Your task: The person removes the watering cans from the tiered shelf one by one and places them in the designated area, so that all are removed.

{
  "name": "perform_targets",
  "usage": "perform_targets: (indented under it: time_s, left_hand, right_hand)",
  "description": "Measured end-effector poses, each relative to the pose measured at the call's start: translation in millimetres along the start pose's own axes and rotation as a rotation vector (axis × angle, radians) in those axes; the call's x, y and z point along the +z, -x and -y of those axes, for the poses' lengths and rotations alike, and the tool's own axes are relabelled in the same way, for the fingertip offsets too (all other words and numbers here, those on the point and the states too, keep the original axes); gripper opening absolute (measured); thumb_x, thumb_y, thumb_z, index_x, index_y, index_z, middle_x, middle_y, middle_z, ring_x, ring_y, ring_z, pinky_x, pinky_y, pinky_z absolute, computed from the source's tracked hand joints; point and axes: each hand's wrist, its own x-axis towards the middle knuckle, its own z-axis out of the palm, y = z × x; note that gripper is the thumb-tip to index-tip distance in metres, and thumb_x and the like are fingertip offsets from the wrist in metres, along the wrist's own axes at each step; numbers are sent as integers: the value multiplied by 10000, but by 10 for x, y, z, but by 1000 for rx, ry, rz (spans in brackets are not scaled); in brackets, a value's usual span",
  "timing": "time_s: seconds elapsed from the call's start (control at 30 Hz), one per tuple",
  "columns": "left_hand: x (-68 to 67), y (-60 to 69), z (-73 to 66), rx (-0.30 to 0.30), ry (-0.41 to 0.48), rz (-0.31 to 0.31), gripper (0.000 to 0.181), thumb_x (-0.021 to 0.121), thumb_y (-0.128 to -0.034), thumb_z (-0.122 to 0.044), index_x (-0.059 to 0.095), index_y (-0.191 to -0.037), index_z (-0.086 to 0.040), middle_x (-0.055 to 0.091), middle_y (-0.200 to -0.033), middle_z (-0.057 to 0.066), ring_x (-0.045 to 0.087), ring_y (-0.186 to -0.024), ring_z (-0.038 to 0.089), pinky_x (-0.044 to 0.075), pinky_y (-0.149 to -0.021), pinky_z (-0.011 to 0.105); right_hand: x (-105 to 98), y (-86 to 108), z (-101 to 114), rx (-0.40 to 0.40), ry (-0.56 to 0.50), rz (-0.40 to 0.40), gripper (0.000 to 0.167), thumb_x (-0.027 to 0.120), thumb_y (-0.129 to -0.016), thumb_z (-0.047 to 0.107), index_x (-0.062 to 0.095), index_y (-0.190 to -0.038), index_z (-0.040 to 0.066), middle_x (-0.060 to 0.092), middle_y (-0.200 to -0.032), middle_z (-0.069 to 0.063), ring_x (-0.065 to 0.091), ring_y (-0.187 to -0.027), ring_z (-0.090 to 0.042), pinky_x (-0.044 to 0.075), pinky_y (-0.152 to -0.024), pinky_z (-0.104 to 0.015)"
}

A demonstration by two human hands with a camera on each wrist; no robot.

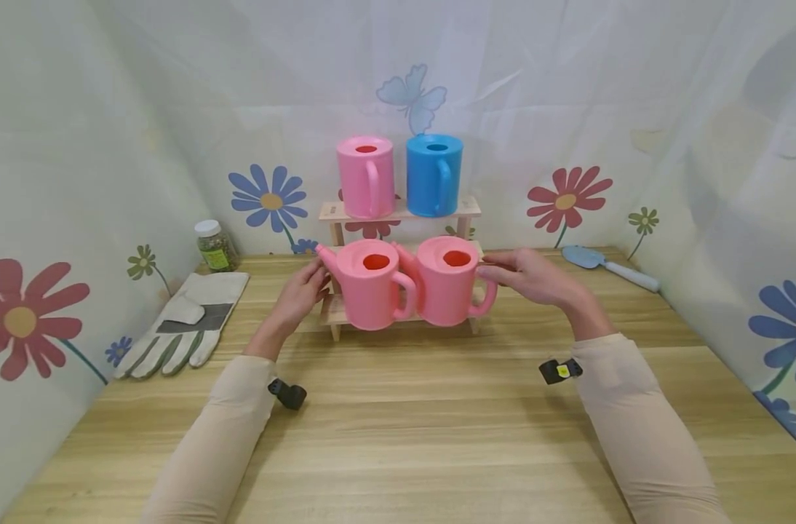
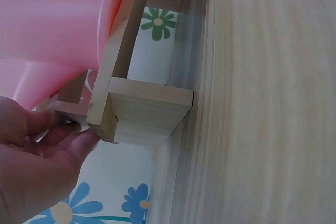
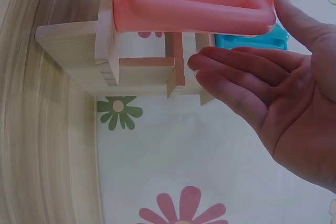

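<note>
Two pink watering cans stand side by side on the lower step of a small wooden stand [image 1: 331,311]: the left one [image 1: 364,302] and the right one [image 1: 440,295]. Their spouts point left. Another pink watering can [image 1: 353,182] and a blue watering can [image 1: 424,182] occupy the top step. My left hand [image 1: 300,297] holds the left end of the stand, thumb and curled fingers at the wood in the left wrist view, just below a spout. Beside the stand's right end, my right hand [image 1: 532,276] has its fingers extended, its thumb close to the right can's top; contact is unclear.
On the left of the wooden table [image 1: 398,437] lie work gloves [image 1: 198,320], with a white-lidded jar [image 1: 216,247] behind them. A blue trowel [image 1: 607,266] rests at the back right. Flower-printed curtains [image 1: 503,94] enclose the back and sides.
</note>
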Motion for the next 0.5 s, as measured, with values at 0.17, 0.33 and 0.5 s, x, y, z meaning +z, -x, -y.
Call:
perform_targets:
  time_s: [0.17, 0.33, 0.5]
  left_hand:
    - [19, 3, -16, -28, 74, -38, 480, 349, -1110, -207, 306, -1579, -113, 353, -1571, 180, 385, -1403, 367, 434, -1094, 448]
    - [32, 7, -33, -39, 85, -55, 480, 361, -1108, -206, 313, -1574, -100, 346, -1575, 173, 389, -1401, 366, 426, -1098, 455]
    - [36, 6, -45, -57, 84, -64, 476, 382, -1104, -216, 339, -1567, -110, 352, -1576, 150, 412, -1390, 356, 444, -1086, 448]
  right_hand:
    - [8, -5, 30, 21, -25, 6, 422, 652, -990, 331, 659, -1336, 88, 720, -995, -34, 636, -938, -272, 591, -839, -379]
    - [15, -3, 60, 22, -44, -6, 359, 684, -974, 281, 710, -1258, 64, 736, -876, -63, 669, -888, -265, 600, -855, -423]
    - [39, -6, 113, 31, -50, -45, 333, 726, -946, 241, 731, -1208, 36, 744, -862, -105, 685, -850, -255, 599, -851, -482]
